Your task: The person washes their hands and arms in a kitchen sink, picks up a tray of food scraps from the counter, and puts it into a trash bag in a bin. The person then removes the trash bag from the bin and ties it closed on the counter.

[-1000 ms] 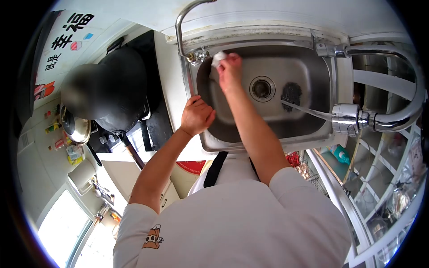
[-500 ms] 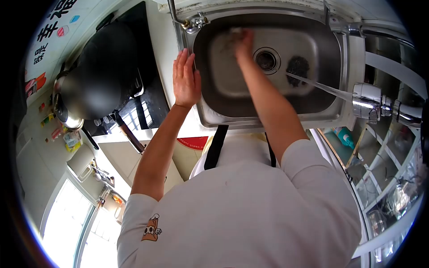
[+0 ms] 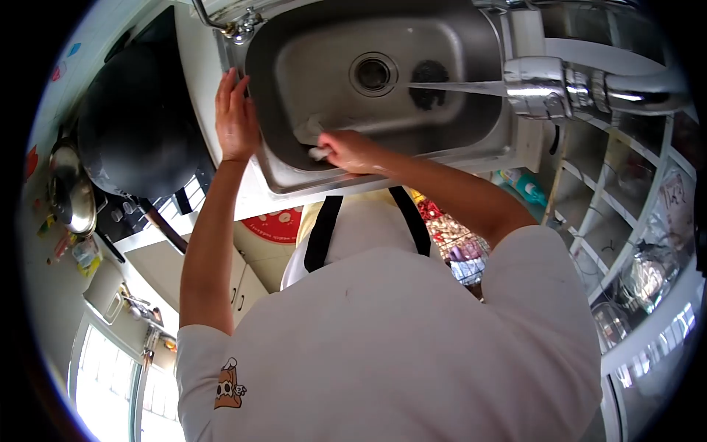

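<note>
My right hand is closed around a pale, wet-looking cloth at the near left corner of the metal sink. Part of the cloth spreads over the basin wall; the rest is bunched in my fingers. My left hand lies open along the sink's left rim, holding nothing. From the chrome faucet on the right, a stream of water runs toward the drain. A dark, roundish patch shows beside the drain; I cannot tell what it is.
A large black wok stands on the stove to the left, with a shiny lid beside it. A small tap is at the sink's far left corner. Right of me are a white rack and a turquoise bottle.
My right hand has come from the far side of the basin to its near left corner with the cloth. The camera view has shifted; my left hand stays at the left rim.
</note>
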`<state>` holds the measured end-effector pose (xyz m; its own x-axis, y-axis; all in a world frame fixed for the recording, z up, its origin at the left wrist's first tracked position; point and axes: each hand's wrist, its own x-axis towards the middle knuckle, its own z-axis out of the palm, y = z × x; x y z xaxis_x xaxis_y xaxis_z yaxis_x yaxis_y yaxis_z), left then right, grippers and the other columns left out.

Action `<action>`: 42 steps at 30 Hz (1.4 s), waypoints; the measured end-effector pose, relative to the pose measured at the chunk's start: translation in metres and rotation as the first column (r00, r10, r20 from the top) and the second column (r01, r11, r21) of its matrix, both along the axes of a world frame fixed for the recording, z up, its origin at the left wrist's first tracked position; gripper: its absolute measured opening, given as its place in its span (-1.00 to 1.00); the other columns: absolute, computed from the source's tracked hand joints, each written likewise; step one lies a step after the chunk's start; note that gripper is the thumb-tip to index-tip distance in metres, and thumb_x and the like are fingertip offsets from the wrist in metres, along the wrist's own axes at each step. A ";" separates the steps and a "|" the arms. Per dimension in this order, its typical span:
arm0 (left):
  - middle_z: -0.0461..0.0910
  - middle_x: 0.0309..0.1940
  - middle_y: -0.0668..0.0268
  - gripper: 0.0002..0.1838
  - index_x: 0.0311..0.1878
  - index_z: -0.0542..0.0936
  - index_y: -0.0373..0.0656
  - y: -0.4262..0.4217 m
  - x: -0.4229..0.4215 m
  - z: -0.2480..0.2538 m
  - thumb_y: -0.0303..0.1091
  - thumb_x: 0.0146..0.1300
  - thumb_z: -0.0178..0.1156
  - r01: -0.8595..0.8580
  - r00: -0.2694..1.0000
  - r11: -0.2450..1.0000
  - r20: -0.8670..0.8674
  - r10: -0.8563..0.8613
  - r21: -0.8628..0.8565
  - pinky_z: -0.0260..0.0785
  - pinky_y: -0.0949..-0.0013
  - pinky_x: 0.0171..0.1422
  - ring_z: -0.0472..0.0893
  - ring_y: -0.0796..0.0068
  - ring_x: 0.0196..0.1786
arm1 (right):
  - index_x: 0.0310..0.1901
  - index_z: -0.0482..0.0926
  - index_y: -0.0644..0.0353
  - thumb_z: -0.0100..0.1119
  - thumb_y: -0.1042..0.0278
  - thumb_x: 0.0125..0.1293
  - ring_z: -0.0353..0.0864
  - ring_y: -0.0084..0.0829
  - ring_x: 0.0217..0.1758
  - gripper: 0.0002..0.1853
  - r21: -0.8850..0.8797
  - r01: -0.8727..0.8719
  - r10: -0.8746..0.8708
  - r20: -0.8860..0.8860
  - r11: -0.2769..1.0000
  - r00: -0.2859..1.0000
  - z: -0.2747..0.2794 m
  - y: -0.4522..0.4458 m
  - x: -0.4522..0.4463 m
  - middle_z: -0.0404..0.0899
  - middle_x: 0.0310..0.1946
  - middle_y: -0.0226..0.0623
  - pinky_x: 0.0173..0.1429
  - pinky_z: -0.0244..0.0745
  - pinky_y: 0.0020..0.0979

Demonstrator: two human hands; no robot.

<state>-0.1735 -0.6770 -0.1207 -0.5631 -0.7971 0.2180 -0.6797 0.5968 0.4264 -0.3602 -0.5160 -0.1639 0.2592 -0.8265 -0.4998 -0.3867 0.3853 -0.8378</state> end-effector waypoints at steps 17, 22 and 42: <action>0.27 0.35 0.24 -0.66 0.11 0.51 -0.14 0.001 0.001 -0.003 -0.54 0.29 -0.02 0.011 0.999 1.000 0.036 -0.010 -0.028 0.17 0.18 0.40 0.24 0.15 0.40 | -0.02 0.50 0.06 -0.03 0.46 0.24 0.47 -0.22 0.03 -0.72 -0.401 -0.520 0.016 -0.781 0.754 0.625 0.090 0.085 -0.318 0.52 -0.13 -0.29 0.07 0.48 -0.27; 0.27 0.34 0.21 -0.66 0.12 0.49 -0.14 0.003 -0.003 0.001 -0.52 0.28 0.00 0.013 1.000 1.000 0.020 -0.013 -0.022 0.16 0.17 0.41 0.24 0.14 0.40 | -0.13 0.51 0.12 0.08 0.49 0.16 0.57 -0.14 -0.09 -0.79 -0.304 0.121 -0.309 -0.708 0.945 0.635 0.101 0.165 -0.205 0.55 -0.19 -0.20 0.00 0.49 -0.21; 0.45 -0.55 0.49 -0.72 -0.35 0.59 -0.15 0.090 -0.214 0.025 -0.13 0.32 0.19 0.227 0.973 0.188 -0.231 0.001 0.956 0.15 0.47 -0.46 0.35 0.70 -0.50 | -0.05 0.46 0.21 0.04 0.24 0.39 0.62 -0.38 -0.18 -0.76 0.527 0.848 -0.842 0.432 -0.057 -0.325 0.096 0.149 -0.183 0.59 -0.21 -0.22 -0.06 0.58 -0.36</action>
